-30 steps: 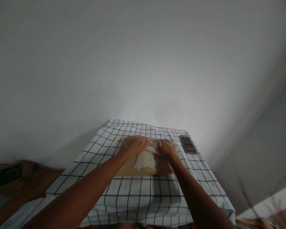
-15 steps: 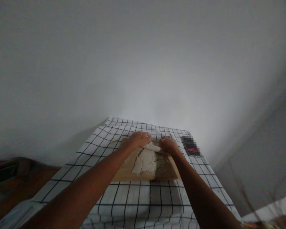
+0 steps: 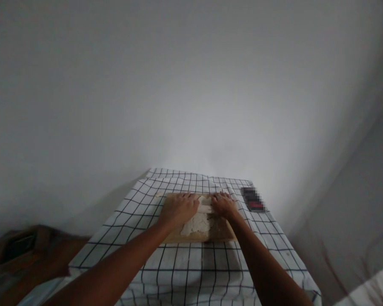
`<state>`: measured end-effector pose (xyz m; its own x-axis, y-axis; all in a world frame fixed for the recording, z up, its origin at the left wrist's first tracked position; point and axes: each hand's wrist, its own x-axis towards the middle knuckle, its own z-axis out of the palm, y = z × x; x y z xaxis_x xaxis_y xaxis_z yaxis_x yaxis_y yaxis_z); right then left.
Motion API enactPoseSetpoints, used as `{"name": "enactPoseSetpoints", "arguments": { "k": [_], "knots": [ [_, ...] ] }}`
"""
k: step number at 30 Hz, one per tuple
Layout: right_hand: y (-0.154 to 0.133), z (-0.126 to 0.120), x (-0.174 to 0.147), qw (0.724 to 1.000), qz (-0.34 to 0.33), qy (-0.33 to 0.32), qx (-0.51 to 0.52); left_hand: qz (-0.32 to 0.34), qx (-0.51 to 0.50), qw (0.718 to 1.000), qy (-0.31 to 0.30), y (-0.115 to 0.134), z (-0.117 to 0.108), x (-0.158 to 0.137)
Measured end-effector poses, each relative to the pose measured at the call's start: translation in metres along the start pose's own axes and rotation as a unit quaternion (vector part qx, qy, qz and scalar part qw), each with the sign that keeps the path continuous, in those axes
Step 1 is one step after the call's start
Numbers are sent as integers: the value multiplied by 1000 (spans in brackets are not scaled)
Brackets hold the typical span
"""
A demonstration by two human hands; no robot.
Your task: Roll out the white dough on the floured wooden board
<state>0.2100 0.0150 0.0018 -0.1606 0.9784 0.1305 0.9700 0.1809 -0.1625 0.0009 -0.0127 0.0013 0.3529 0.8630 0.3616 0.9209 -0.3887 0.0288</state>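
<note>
A sheet of pale dough (image 3: 196, 225) with ragged, cracked edges lies flat on a wooden board (image 3: 224, 231). Across it runs a light rolling pin (image 3: 205, 209), whose middle shows between my hands while its ends are covered. My left hand (image 3: 179, 208) rests over the pin's left end, fingers pointing forward and curving down. Over the right end is my right hand (image 3: 223, 205), its fingers bent round the pin. Some dough also shows just beyond the pin.
A white cloth with black checks (image 3: 178, 259) covers the table under the board. A dark flat object, partly pixelated (image 3: 253, 200), lies to the right. A small pale scrap (image 3: 158, 195) is left of the board. The wall (image 3: 194, 106) rises behind the table.
Both hands and the rolling pin have come nearer to me over the dough. The pin, slanted before, now lies straighter across, with dough visible beyond it. The view has shifted slightly.
</note>
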Motion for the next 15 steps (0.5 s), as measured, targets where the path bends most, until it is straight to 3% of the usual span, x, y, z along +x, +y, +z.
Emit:
{"name": "enactPoseSetpoints", "arguments": {
  "k": [7,11,15],
  "knots": [
    [-2,-3,-10,1000,-19,10,-9,-57,-21,997,40,25,5,-45],
    [-2,-4,-12,999,-22,26,-11,-23,-17,997,66,41,9,-72],
    [0,-1,-12,999,-24,24,-3,-8,-15,997,79,48,7,-81]
  ]
}}
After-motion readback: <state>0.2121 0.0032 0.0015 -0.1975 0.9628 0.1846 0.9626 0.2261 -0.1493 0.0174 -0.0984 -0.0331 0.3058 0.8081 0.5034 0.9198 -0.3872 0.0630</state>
